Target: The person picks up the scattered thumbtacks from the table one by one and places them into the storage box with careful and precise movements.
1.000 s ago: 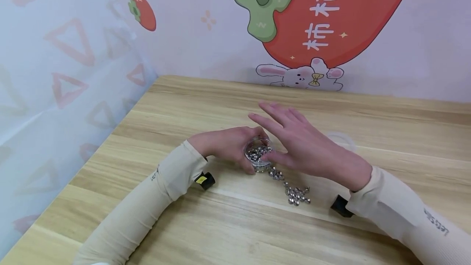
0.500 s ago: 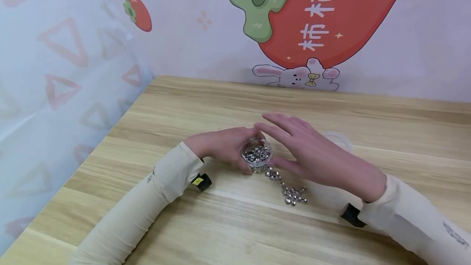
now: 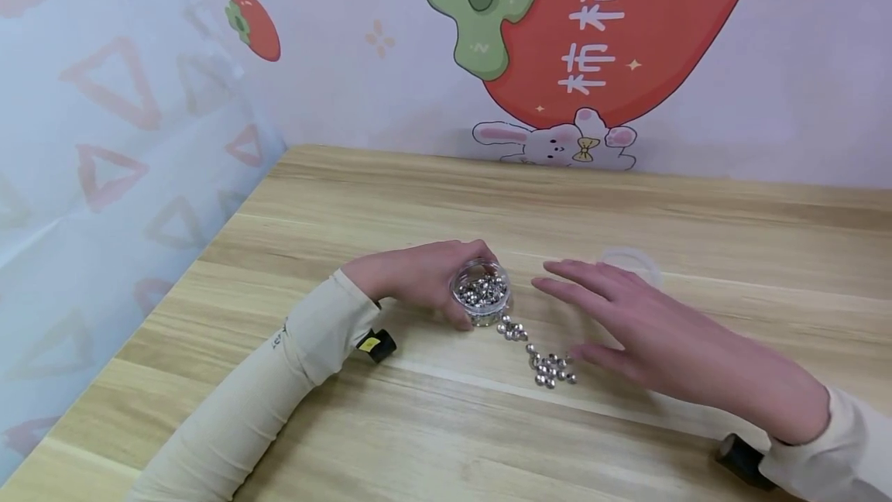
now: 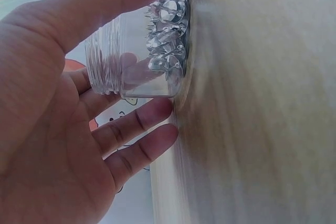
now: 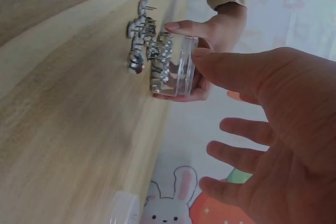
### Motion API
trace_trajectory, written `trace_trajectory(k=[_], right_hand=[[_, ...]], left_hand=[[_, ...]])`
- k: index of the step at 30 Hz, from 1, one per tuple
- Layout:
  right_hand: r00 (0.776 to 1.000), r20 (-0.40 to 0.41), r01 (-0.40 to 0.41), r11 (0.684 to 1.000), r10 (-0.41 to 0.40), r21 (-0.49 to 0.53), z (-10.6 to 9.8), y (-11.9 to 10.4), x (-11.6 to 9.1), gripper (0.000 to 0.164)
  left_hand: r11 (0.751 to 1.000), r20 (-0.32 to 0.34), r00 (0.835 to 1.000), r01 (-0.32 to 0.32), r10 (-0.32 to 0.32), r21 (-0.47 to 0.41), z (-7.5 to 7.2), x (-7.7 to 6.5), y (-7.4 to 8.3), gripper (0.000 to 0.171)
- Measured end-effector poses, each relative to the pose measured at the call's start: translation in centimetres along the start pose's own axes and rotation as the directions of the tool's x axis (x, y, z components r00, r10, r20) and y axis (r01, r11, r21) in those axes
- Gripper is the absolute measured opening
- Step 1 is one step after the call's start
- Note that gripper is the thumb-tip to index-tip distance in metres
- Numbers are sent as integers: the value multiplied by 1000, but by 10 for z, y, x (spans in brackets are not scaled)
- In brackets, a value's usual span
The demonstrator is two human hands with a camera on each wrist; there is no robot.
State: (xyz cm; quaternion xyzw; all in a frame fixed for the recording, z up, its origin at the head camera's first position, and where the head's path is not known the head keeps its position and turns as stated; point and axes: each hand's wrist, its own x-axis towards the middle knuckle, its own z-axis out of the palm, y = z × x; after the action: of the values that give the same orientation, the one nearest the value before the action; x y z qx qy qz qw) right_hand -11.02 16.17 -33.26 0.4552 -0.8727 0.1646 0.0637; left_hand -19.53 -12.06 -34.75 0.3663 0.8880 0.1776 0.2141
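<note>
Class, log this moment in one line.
left hand: holds clear jar of thumbtacks | right hand: empty | loose thumbtacks: on table, beside jar

Mid-frame in the head view, silver tacks (image 3: pixel 550 369) gleam beside a clear, colourless jar (image 3: pixel 481 315). The desk (image 3: pixel 390 432) is yellow-brown with streaked grain, the sleeves (image 3: pixel 279 382) cream. Upper left, pink and beige triangles pattern a bluish-white backdrop (image 3: pixel 42 91); upper right shows a red fruit (image 3: pixel 655 45).

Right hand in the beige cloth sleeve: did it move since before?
Yes. In the head view, the right hand moved rightward and farther below the white cartoon rabbit print.
</note>
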Motion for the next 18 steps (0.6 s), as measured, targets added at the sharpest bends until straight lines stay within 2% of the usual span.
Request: trace_trajectory(k=[7, 11, 18], right_hand=[[986, 154, -70, 996, 62, 48, 5, -2, 0, 53], [985, 169, -47, 994, 31, 95, 12, 0, 1, 42], [985, 170, -22, 986, -6, 166, 19, 3, 2, 38]], left_hand=[[1000, 5, 1000, 8, -8, -12, 0, -1, -1, 80], [1000, 5, 1000, 14, -14, -9, 0, -2, 0, 80], [1000, 1, 1000, 1, -1, -7, 0, -1, 0, 80]])
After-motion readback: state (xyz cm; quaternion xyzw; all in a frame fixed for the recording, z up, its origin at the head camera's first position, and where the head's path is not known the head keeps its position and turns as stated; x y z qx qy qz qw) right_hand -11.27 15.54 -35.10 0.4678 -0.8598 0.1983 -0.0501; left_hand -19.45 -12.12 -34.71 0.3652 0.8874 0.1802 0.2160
